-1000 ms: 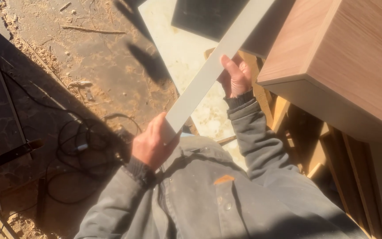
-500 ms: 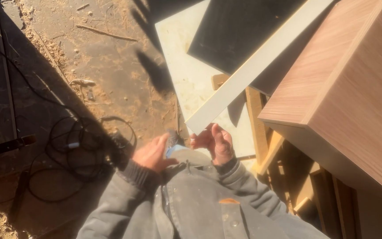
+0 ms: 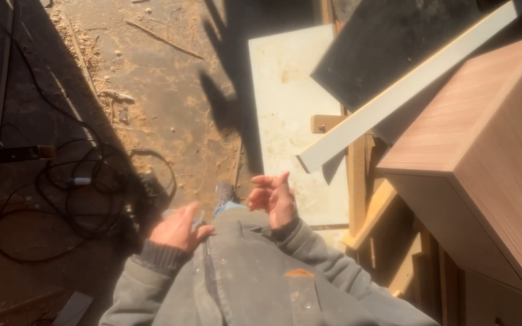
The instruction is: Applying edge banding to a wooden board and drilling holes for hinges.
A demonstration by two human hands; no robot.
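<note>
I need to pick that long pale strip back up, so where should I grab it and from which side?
Probably the near end of the pale strip, just ahead of the right hand. That end juts free past the wooden cabinet; its far end runs out of view. Come from the left, fingers wrapped across its narrow width.

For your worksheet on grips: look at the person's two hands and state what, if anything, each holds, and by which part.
Nothing is held. The left hand and right hand are open and empty, apart from the long pale board.

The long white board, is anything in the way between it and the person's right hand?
Nothing visible. The right hand is open and empty, and only a gap of air over the pale panel on the floor separates it from the near end of the long white board.
</note>
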